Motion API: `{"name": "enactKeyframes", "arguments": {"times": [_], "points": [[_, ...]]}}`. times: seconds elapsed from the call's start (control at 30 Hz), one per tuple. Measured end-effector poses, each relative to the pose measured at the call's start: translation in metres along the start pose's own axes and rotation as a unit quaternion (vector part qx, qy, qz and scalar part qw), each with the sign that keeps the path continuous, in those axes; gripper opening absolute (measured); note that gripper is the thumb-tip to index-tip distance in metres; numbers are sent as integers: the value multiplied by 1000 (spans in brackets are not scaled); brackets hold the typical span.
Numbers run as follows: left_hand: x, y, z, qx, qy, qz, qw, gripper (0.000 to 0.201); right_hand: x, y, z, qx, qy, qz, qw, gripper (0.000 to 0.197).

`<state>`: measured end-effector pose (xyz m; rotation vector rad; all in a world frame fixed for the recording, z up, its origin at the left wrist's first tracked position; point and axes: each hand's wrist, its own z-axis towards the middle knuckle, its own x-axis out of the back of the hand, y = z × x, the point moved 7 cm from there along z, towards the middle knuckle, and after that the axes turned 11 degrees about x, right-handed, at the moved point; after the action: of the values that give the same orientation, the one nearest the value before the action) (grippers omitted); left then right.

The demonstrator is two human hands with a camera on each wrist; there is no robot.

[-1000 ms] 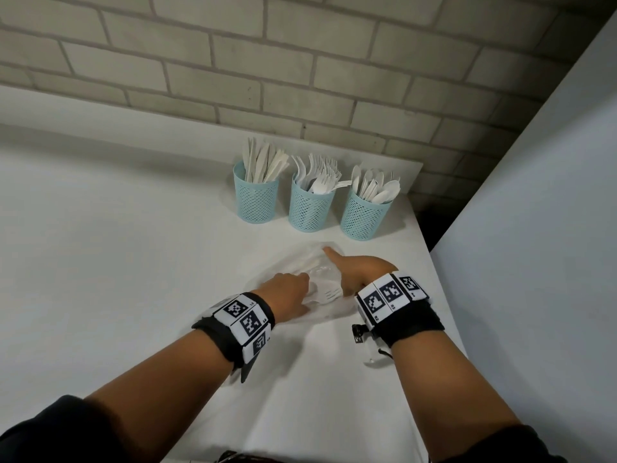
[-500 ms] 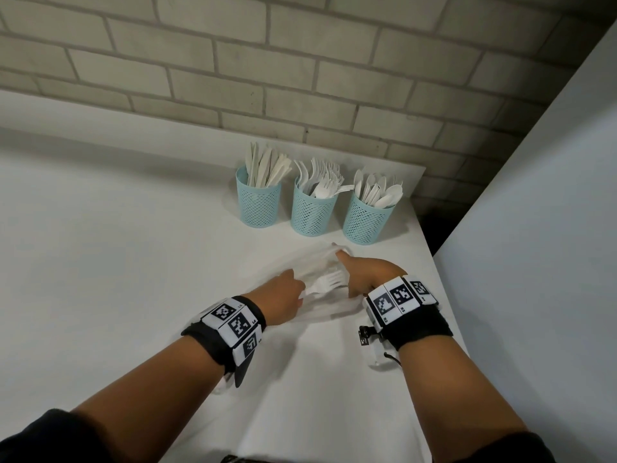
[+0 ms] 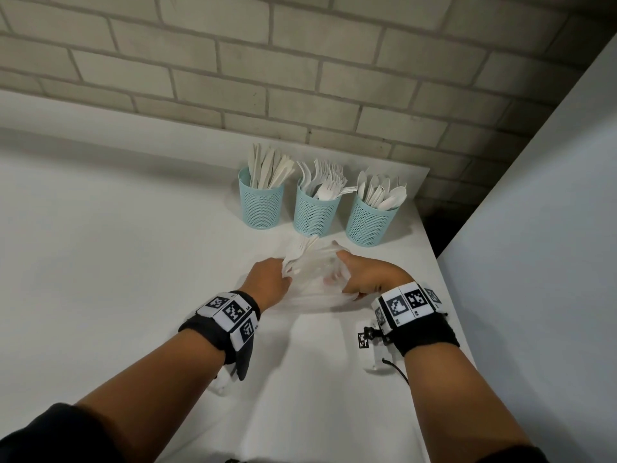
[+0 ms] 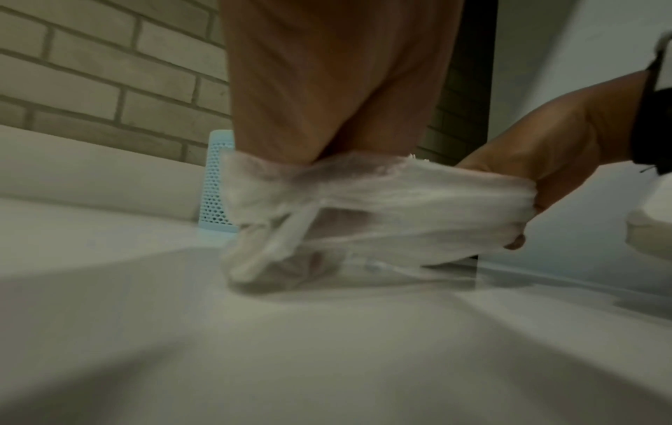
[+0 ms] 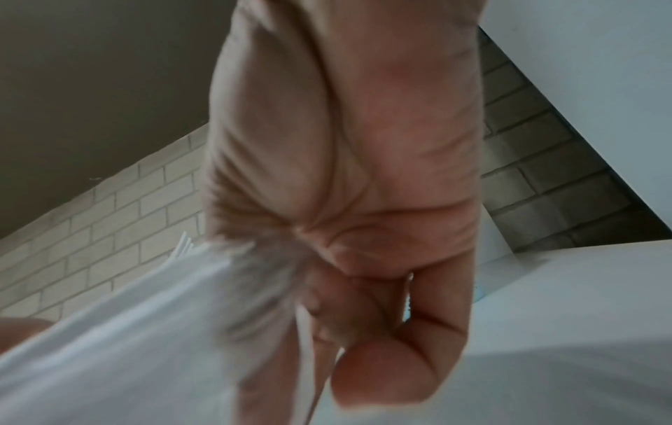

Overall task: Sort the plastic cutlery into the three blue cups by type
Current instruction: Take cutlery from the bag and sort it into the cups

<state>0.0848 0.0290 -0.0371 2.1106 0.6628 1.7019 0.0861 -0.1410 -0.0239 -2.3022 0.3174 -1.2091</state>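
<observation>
Three blue mesh cups stand at the back: the left cup (image 3: 261, 205) holds knives, the middle cup (image 3: 316, 213) forks, the right cup (image 3: 370, 223) spoons. In front of them a clear plastic bag (image 3: 322, 282) hangs stretched between my hands. My left hand (image 3: 283, 269) is inside the bag's left end, fingers curled round white plastic cutlery (image 3: 303, 249) whose tips point toward the cups. My right hand (image 3: 347, 272) pinches the bag's right edge. The left wrist view shows the bag (image 4: 382, 207) lifted a little off the table, the cutlery (image 4: 291, 230) blurred inside it. In the right wrist view, fingers (image 5: 382, 359) clamp the film (image 5: 145, 330).
The white table (image 3: 133, 262) ends at a brick wall (image 3: 300, 78) just behind the cups. A pale panel (image 3: 534, 228) rises along the right edge, with a dark gap (image 3: 434, 235) beside the spoon cup. The table surface stretches far to the left.
Both hands moved a little toward the cups and lifted the bag off the table, stretching it. The cutlery that lay between the hands now sticks up from the left hand.
</observation>
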Motion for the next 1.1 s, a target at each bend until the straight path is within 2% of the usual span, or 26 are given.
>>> {"name": "enactKeyframes", "arguments": {"times": [0.13,0.37,0.47,0.57,0.67,0.77,0.87,0.93,1.03,1.1], "points": [[-5,-9,7,21,0,28,999,34,-3,-5,3,18,21,14,1000,90],[-12,-7,10,5,-2,54,999,33,4,-5,0,25,69,49,996,91],[-13,-8,8,2,-19,47,999,38,8,-1,0,25,101,53,993,80],[-8,-2,3,-29,-38,19,999,39,5,9,4,2,110,73,991,82],[-8,0,-3,-55,-104,-38,992,34,0,8,4,1,101,86,991,80],[-6,-3,-8,-63,-155,-143,975,19,-6,3,4,10,66,43,997,66],[0,-5,-10,-62,-171,-218,959,25,-11,4,5,5,34,-22,999,67],[4,-6,-12,-51,-193,-283,938,23,-12,3,4,-3,21,-49,999,68],[9,-4,-13,-36,-217,-382,898,19,-10,-2,0,-14,6,-95,995,65],[12,-1,-12,-23,-241,-464,852,20,-7,-3,-4,-23,12,-104,994,65]]}}
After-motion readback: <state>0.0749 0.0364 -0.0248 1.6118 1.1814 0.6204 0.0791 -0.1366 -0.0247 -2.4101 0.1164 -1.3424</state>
